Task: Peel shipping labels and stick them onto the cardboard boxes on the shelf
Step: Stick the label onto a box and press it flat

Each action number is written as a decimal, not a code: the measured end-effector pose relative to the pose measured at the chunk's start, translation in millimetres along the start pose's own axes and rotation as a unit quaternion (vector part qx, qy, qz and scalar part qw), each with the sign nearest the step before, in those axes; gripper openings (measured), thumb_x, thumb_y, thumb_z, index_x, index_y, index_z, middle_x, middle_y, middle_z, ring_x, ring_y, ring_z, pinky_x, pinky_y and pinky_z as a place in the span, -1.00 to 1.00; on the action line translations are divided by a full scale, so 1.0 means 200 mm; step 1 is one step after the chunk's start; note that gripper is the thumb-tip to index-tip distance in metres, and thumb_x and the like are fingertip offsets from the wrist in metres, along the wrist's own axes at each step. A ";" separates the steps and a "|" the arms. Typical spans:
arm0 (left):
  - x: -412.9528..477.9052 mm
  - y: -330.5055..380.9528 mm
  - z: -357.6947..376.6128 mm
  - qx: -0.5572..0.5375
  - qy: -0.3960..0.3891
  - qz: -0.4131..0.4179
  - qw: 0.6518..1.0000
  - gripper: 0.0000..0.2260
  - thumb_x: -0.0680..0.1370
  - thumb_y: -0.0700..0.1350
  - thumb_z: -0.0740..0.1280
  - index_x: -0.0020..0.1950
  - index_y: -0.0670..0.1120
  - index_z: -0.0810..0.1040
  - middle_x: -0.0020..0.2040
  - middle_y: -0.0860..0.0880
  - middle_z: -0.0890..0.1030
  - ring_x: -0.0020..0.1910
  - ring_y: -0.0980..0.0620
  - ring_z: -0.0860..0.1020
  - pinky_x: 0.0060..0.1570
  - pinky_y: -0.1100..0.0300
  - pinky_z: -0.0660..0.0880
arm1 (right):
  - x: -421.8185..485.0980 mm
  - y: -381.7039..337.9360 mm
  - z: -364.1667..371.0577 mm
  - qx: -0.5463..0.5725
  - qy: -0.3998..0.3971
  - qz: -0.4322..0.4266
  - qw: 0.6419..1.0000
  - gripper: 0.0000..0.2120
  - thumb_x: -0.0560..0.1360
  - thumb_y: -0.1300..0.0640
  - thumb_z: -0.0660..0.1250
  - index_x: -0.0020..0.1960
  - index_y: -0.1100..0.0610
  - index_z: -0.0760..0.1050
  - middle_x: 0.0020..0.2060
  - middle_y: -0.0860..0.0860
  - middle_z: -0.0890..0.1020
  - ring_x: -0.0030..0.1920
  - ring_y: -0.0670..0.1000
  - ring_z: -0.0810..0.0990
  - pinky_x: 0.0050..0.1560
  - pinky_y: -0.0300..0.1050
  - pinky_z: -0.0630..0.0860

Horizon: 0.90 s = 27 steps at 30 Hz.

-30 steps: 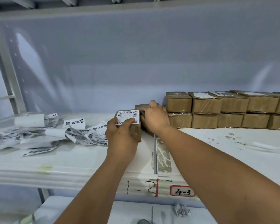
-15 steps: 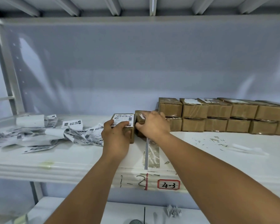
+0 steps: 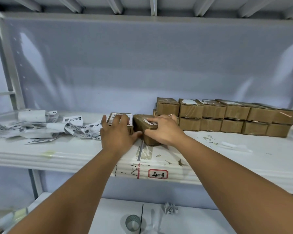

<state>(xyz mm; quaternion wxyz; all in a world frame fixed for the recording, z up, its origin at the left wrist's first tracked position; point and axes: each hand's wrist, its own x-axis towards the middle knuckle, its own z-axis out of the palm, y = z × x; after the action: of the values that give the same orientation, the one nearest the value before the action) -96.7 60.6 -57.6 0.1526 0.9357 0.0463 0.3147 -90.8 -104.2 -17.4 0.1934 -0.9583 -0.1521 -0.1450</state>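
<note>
While the person leans in over the white shelf (image 3: 71,156), the left hand (image 3: 116,134) lies flat on top of the labelled box (image 3: 130,130), fingers spread and straight across the shipping label (image 3: 130,117), thumb stretched out to the right along the shelf. That box sits upright near the shelf's middle, just left of the seam in the board. Right beside it, almost touching, is the second box (image 3: 139,123), tilted a little out of line, with a scrap of white paper on its top. The right hand (image 3: 165,130) grips this one, fingers curled over the top and thumb pressed against the near side. Behind and to the right, the stacked boxes (image 3: 227,117) stand two rows high against the back panel, the nearest of them just beyond the right hand's fingertips. To the left, loose labels (image 3: 41,130) lie in a curling heap with a roll at the back. A red-bordered tag (image 3: 158,173) reading 4-3 is stuck on the shelf's front edge, and a mesh cup (image 3: 133,222) stands on the lower shelf (image 3: 112,215).
</note>
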 end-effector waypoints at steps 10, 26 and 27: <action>-0.16 0.12 -0.10 -0.039 0.032 0.026 0.998 -0.63 0.45 0.11 0.32 0.16 -0.04 0.43 0.14 0.01 0.48 0.20 -0.10 0.30 -0.04 0.02 0.45 | -0.24 0.01 -0.04 -0.024 0.120 0.009 0.992 -0.41 0.38 -0.40 0.23 0.33 -0.16 0.42 0.29 -0.11 0.45 0.34 0.03 0.20 0.25 -0.08 0.34; -0.23 0.08 -0.08 -0.125 0.038 0.100 0.986 -0.61 0.51 0.12 0.32 0.30 0.03 0.51 0.44 -0.03 0.26 0.38 -0.05 0.21 0.29 0.04 0.32 | -0.25 0.14 0.01 0.118 0.096 -0.051 0.987 -0.39 0.38 -0.17 0.44 0.38 -0.07 0.40 0.39 -0.13 0.37 0.42 -0.09 0.21 0.38 -0.25 0.08; -0.23 0.08 -0.08 -0.115 0.040 0.101 0.987 -0.58 0.50 0.15 0.31 0.32 0.06 0.49 0.46 -0.03 0.20 0.39 -0.06 0.19 0.27 0.01 0.34 | -0.24 0.15 0.02 0.121 0.094 -0.050 0.987 -0.38 0.39 -0.17 0.44 0.39 -0.08 0.38 0.40 -0.12 0.35 0.42 -0.09 0.21 0.39 -0.23 0.09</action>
<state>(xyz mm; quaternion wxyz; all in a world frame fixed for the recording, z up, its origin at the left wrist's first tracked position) -144.0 41.1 -66.4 0.2245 0.8986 -0.0785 0.3688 -124.0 -139.6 -47.1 0.3136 -0.9014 -0.1969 -0.2243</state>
